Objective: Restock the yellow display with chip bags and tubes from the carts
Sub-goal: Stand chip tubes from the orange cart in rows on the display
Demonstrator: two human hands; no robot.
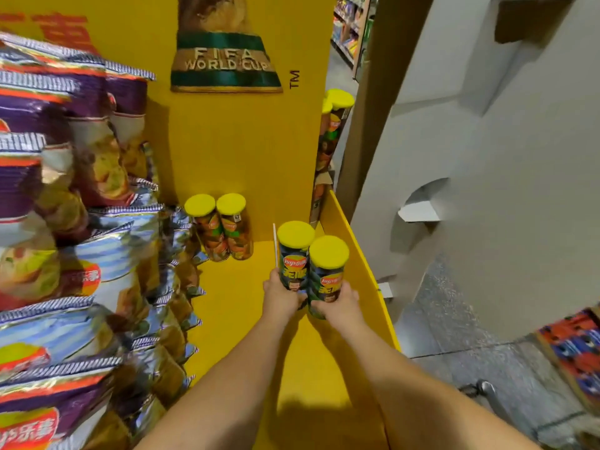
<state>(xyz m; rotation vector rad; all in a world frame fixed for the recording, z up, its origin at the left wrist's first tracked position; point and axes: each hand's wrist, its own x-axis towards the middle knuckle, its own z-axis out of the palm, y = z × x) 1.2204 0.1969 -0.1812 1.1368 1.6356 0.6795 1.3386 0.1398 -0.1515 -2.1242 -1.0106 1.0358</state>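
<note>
Both my arms reach into the yellow display (227, 157). My left hand (281, 295) grips a dark chip tube (293, 254) with a yellow lid. Close beside it, my right hand (341, 303) holds a second tube (328, 271) of the same kind. Both tubes stand upright above the yellow shelf floor (233, 303), near its right wall. Two more yellow-lidded tubes (224, 227) stand against the back panel. Stacked chip bags (74, 222) in purple and blue fill the left side.
The yellow side wall (360, 271) edges the shelf on the right. More tubes (334, 125) stand behind the back panel's right edge. Grey cardboard panels (470, 141) rise to the right. A cart handle (487, 391) and a box of red and blue packs (574, 349) sit at lower right.
</note>
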